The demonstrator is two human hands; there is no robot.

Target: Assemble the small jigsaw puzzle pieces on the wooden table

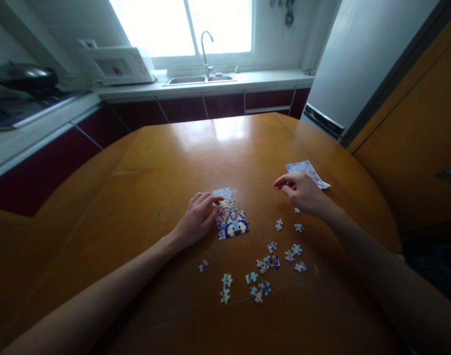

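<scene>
A partly joined jigsaw block [230, 217] lies in the middle of the round wooden table [173, 162]. My left hand [197, 219] rests at its left edge, fingers curled and touching the top pieces. My right hand [302, 192] hovers to the right, fingers bent in a loose pinch; whether it holds a piece I cannot make out. Several loose puzzle pieces [264, 266] lie scattered in front of me.
A printed picture sheet [308, 172] lies behind my right hand. Beyond the table are a counter with a sink and tap [205, 74], a microwave [116, 66], a stove with a pan [23, 79] at the left and a fridge [354, 59] at the right.
</scene>
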